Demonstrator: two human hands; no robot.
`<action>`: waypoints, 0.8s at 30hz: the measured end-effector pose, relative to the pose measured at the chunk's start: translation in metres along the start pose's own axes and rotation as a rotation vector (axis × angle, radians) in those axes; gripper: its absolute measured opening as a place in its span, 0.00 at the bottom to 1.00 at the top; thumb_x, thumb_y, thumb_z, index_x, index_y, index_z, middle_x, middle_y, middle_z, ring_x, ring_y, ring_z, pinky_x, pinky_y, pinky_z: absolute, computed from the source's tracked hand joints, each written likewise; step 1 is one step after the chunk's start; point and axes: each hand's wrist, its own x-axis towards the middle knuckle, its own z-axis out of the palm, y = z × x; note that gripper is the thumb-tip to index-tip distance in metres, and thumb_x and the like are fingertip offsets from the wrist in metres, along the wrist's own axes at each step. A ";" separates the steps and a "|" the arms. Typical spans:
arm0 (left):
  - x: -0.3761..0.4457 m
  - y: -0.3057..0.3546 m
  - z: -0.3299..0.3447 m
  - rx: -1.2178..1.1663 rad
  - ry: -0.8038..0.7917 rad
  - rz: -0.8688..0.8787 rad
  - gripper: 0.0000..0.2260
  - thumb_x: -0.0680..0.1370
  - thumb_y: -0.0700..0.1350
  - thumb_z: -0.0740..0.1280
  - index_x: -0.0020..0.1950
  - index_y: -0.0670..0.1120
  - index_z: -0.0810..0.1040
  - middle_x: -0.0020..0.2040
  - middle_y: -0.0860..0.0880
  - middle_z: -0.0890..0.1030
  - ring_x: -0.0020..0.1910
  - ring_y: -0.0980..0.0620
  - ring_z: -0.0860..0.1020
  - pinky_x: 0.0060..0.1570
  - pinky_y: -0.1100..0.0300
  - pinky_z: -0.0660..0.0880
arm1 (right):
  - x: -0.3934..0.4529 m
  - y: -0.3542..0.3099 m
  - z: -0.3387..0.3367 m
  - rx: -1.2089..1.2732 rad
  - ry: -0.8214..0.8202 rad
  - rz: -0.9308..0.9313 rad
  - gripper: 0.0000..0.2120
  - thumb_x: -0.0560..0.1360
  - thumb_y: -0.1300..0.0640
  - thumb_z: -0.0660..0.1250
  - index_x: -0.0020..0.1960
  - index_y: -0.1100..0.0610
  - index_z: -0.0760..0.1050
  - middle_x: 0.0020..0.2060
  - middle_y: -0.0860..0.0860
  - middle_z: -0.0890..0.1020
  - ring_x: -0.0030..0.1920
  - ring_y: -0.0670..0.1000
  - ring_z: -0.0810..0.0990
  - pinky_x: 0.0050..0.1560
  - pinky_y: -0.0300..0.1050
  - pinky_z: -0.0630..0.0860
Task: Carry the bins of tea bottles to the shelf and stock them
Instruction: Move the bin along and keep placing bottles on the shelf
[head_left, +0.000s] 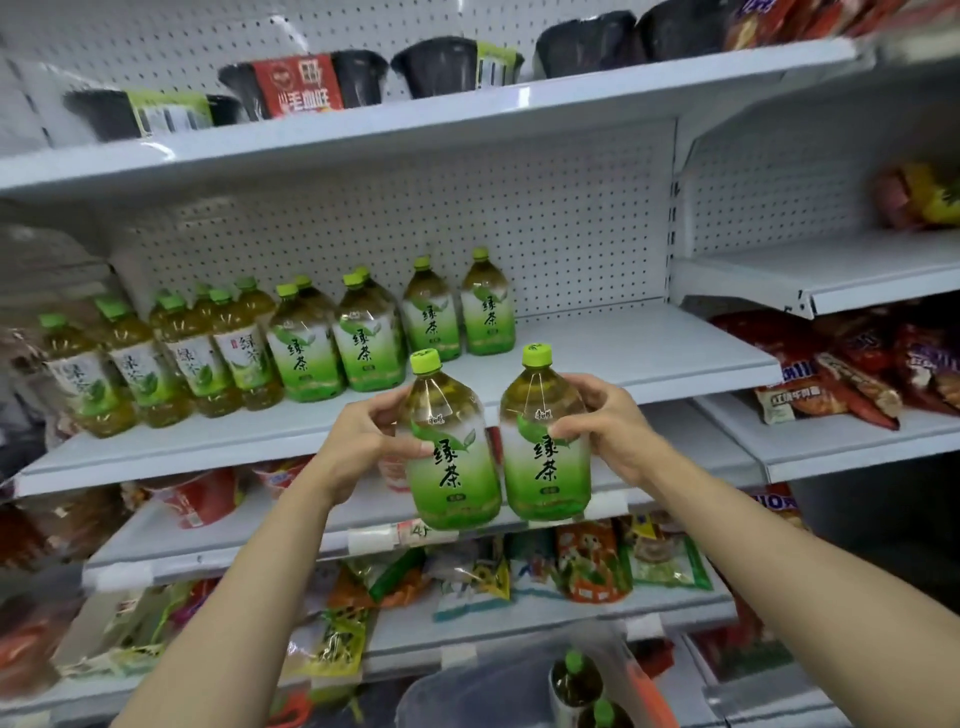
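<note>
The light is bright and even with soft white shine on the front edge of the top shelf (332, 136), the middle looks sharp, but the sides and corners are blurry and smeared, and the straight shelves bend and tilt near the edges.
</note>
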 end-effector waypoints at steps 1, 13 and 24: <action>0.005 0.005 0.001 -0.006 0.014 0.014 0.30 0.63 0.26 0.75 0.57 0.53 0.78 0.48 0.56 0.86 0.46 0.59 0.83 0.41 0.66 0.77 | 0.006 -0.005 0.000 0.005 -0.006 -0.009 0.32 0.54 0.70 0.76 0.57 0.57 0.79 0.50 0.56 0.83 0.50 0.55 0.80 0.48 0.51 0.79; 0.075 0.040 -0.018 0.067 0.072 0.058 0.31 0.63 0.30 0.78 0.59 0.56 0.75 0.47 0.60 0.85 0.48 0.64 0.81 0.47 0.68 0.77 | 0.093 -0.041 -0.006 0.089 -0.078 -0.091 0.31 0.53 0.71 0.73 0.57 0.59 0.78 0.45 0.52 0.84 0.45 0.52 0.81 0.44 0.43 0.77; 0.149 0.028 -0.049 0.093 0.114 0.033 0.42 0.60 0.36 0.81 0.73 0.48 0.70 0.67 0.48 0.75 0.69 0.48 0.70 0.70 0.49 0.66 | 0.165 -0.037 0.009 0.089 -0.036 -0.087 0.37 0.52 0.71 0.74 0.62 0.62 0.76 0.48 0.55 0.83 0.47 0.52 0.81 0.42 0.41 0.78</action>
